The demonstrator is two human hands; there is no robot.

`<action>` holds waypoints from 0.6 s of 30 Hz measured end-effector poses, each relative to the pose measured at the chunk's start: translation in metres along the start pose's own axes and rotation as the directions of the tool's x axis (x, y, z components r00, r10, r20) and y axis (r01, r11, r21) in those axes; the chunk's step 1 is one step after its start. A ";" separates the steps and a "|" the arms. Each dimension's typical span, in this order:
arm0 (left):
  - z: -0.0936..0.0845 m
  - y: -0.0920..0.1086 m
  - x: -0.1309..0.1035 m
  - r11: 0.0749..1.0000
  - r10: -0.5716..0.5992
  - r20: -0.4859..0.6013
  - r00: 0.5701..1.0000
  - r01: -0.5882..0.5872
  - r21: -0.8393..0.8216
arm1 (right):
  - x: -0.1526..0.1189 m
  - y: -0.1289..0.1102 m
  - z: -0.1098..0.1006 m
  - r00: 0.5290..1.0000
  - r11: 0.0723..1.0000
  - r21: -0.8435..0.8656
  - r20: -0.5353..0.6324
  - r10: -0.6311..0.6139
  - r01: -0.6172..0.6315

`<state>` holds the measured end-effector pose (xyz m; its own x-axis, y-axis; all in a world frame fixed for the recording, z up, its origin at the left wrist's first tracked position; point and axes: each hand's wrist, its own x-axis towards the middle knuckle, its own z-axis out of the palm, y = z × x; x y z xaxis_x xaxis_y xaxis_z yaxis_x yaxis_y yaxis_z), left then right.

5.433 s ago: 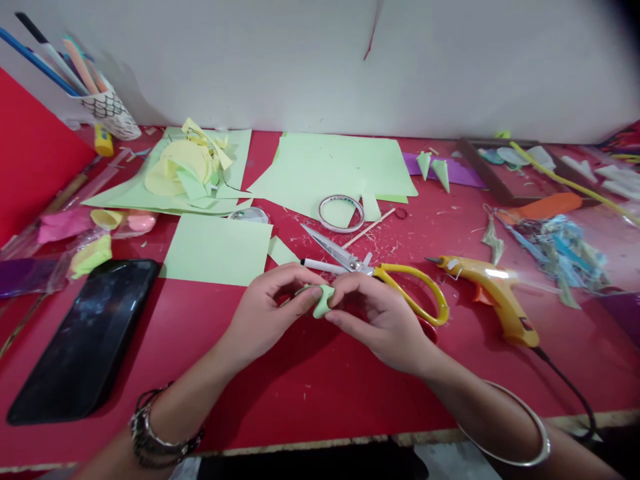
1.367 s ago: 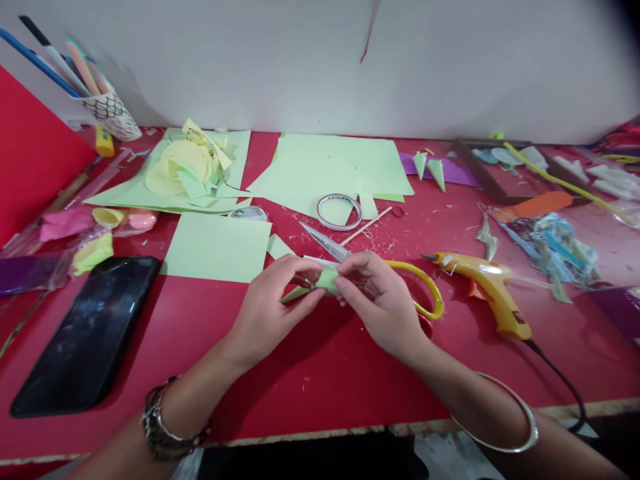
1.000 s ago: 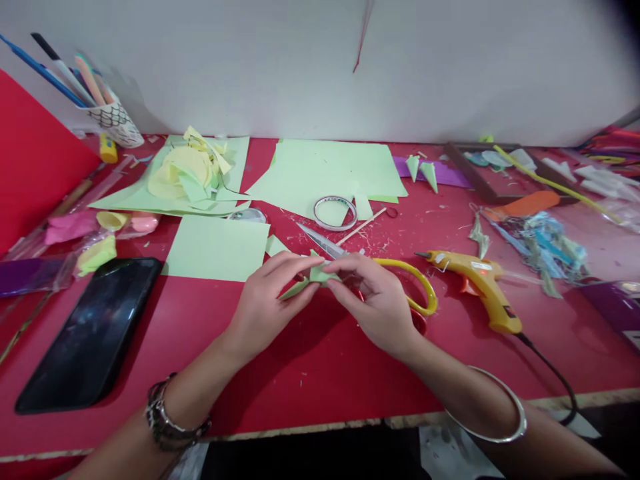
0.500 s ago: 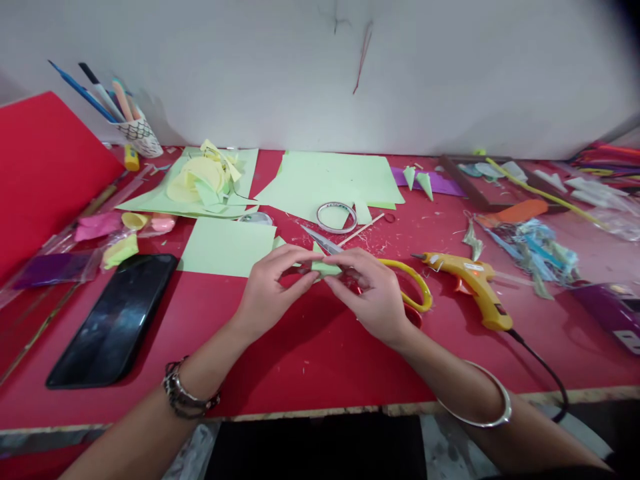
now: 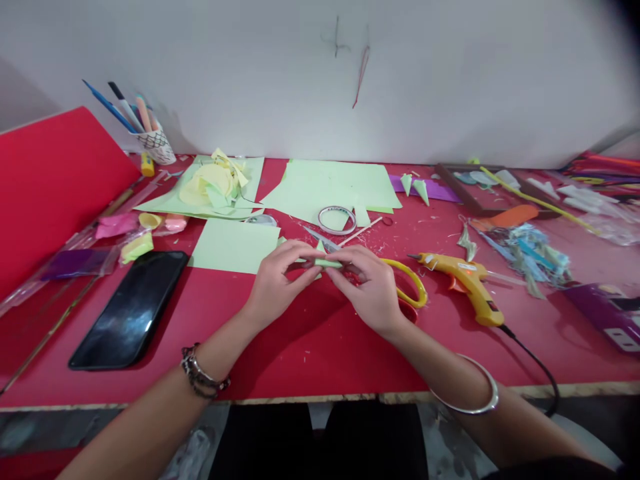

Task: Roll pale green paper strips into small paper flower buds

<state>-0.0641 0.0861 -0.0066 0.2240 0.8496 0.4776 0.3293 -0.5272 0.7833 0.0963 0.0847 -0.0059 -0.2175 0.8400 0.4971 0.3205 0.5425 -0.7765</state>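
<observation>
A small rolled piece of pale green paper (image 5: 328,263) is pinched at its two ends between my hands. My left hand (image 5: 280,280) grips its left end with thumb and fingers. On its right end, the thumb and fingers of my right hand (image 5: 369,283) are closed. Scissors with yellow handles (image 5: 417,283) lie on the red table (image 5: 310,360), partly hidden beneath my right hand, their blades pointing up and left. Small green paper scraps lie just behind my fingers.
A black phone (image 5: 130,310) lies at the left. Green sheets (image 5: 330,187), a tape roll (image 5: 337,220) and two green cones (image 5: 421,192) are behind my hands. A yellow glue gun (image 5: 465,277) with a cord lies at the right, near blue tassels (image 5: 537,253).
The green paper between my fingers looks narrower, turned or rolled more tightly. The camera view has shifted slightly; both hands stay together in the same place over the table.
</observation>
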 end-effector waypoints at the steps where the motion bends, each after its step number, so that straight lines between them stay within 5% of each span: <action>1: 0.000 0.000 0.000 1.000 -0.009 -0.013 1.000 0.009 -0.009 | 0.000 0.000 0.000 1.000 1.000 -0.002 0.002 -0.001 0.001; 10: 0.000 -0.002 0.000 0.993 -0.057 -0.005 0.998 0.056 -0.099 | 0.000 0.005 0.003 1.000 0.997 0.070 0.007 0.025 -0.025; 18: -0.001 -0.002 0.000 0.998 -0.024 0.033 0.999 0.026 -0.055 | 0.000 0.009 0.006 0.975 0.926 0.304 0.090 0.204 -0.222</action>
<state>-0.0655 0.0877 -0.0080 0.2462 0.8609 0.4452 0.2842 -0.5033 0.8160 0.0941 0.0895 -0.0156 -0.2290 0.9289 0.2911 0.0647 0.3129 -0.9476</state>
